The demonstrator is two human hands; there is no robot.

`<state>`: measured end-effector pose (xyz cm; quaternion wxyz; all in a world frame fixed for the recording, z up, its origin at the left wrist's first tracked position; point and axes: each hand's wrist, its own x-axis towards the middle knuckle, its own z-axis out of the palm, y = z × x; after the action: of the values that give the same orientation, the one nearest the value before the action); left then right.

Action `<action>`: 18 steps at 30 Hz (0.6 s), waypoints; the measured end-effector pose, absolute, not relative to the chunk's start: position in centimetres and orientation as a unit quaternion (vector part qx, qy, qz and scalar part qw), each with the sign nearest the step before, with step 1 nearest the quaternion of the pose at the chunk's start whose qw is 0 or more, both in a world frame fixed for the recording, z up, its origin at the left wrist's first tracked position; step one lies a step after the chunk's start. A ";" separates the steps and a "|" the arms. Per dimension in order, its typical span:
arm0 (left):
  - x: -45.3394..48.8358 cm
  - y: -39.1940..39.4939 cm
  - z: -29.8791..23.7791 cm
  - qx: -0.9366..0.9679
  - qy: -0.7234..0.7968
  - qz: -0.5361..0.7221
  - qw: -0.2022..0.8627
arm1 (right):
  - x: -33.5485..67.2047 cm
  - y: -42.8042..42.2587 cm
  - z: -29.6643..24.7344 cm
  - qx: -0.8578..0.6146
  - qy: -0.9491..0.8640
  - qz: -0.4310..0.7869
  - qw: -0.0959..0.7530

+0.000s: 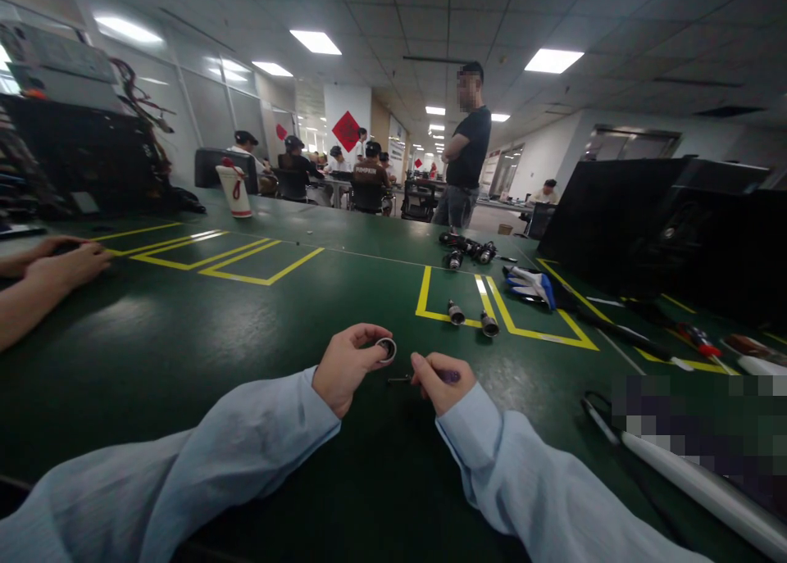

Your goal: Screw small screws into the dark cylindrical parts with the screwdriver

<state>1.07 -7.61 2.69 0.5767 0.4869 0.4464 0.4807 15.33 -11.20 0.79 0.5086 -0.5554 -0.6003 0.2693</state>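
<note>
Fingertips of the left hand (348, 370) pinch a round metal part (387, 349) above the table (246, 342); the right hand's (445, 380) grip is closed around a purple-handled tool (452, 376) just beside it. A light pinch could let the part slip, and a slanted approach could make the tool skid. The part's open mouth roughly faces the wearer; the tool's long axis runs sideways, shaft pointing left.

The green surface (258, 333) carries a drinking cup (236, 194) at eleven o'clock, two metal fittings (489, 324) and a blue-and-white glove (532, 288) at one.
</note>
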 end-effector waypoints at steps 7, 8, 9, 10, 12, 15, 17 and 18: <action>1.3 -7.8 3.2 0.468 0.448 0.465 0.603 | 16.5 -11.5 2.7 -0.609 -0.549 0.364 0.442; 1.4 -7.8 3.4 0.465 0.450 0.463 0.605 | 16.5 -11.4 2.5 -0.602 -0.526 0.388 0.458; 1.5 -7.9 3.5 0.462 0.452 0.463 0.607 | 16.6 -11.3 2.2 -0.590 -0.496 0.421 0.478; 1.5 -7.9 3.6 0.458 0.453 0.463 0.609 | 16.7 -11.2 1.8 -0.572 -0.461 0.462 0.497; 1.5 -8.0 3.7 0.452 0.455 0.464 0.611 | 16.9 -10.9 1.2 -0.515 -0.387 0.551 0.531; 1.5 -8.0 3.7 0.446 0.451 0.463 0.619 | 17.4 -10.8 1.1 -0.439 -0.330 0.591 0.590; 1.5 -8.0 3.7 0.445 0.448 0.459 0.625 | 17.4 -11.2 1.6 -0.448 -0.368 0.510 0.635; 1.5 -8.1 3.7 0.444 0.446 0.457 0.629 | 17.3 -11.6 1.9 -0.463 -0.409 0.447 0.647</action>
<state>1.47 -8.06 3.70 0.6285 0.4439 0.4464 0.4567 17.32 -11.57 1.87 0.6470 -0.4627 -0.4091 0.4471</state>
